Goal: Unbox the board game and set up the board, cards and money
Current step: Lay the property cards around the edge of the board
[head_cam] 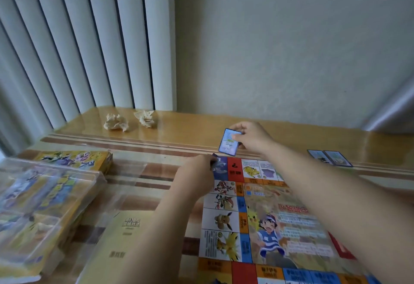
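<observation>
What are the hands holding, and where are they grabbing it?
The right hand pinches a blue card by its top right corner. Whether the left hand holds anything is too blurred to tell.

2 crumpled paper balls (116, 122), 1 game board (280, 216), 2 flat cards (338, 159) far right. 1 raised card (229, 142), 1 card bunch (214, 162) uncountable, 1 yellow box (74, 157), 1 yellow booklet (125, 239).
</observation>
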Available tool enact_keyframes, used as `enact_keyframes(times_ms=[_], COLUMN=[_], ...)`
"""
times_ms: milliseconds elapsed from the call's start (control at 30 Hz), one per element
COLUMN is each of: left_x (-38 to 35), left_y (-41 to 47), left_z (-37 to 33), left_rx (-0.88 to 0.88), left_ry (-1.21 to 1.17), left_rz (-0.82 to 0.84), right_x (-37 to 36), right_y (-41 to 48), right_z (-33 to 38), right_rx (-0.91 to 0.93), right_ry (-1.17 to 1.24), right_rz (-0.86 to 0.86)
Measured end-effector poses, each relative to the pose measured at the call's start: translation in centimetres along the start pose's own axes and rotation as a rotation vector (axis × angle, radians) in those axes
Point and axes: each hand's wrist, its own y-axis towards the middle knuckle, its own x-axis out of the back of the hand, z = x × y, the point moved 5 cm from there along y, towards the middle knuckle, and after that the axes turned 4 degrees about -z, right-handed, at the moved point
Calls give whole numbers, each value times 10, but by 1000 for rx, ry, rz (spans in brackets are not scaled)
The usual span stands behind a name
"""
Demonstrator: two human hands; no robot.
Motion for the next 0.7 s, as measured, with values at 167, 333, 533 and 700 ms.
enact_keyframes(times_ms=[167,333,533,700], left_x=[-10,-13,-10,-8], left_y=[3,4,2,1], left_z=[1,0,-1,-2], left_rx=[-16,-20,-15,-16], left_ry=[66,97,88,97], left_rz=[92,124,138,144], right_x=[-23,-35,-46,-48], right_y=[15,23,36,41], right_z=[-10,-13,-21,-23], right_rx=[12,52,49,83], right_ry=[-72,-86,-149,-223], right_rz=[116,59,-41,-50])
